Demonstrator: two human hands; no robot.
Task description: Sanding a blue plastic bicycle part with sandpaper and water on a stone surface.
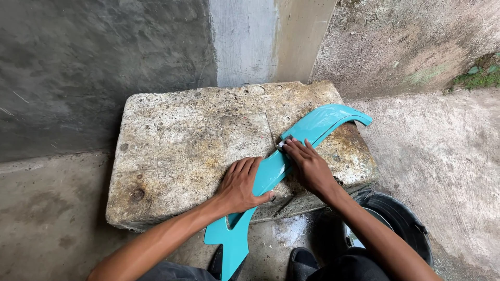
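While my left hand [240, 186] lies flat, fingers spread, on the turquoise plastic panel [291, 151], my right hand [308, 165] pinches a small pale thing at its edge, too small to identify. The panel seems light, slick and bendy, lying across the stone block [177, 151]; its lower end overhangs, cut off.

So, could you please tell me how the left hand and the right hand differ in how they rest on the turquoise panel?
The left hand lies flat, palm down, on the turquoise plastic panel at its middle; the right hand sits farther up it, fingertips bunched. The left hand holds nothing; the right hand presses what looks like a small pale object against the panel. Both bear down on the panel lying across the concrete block.
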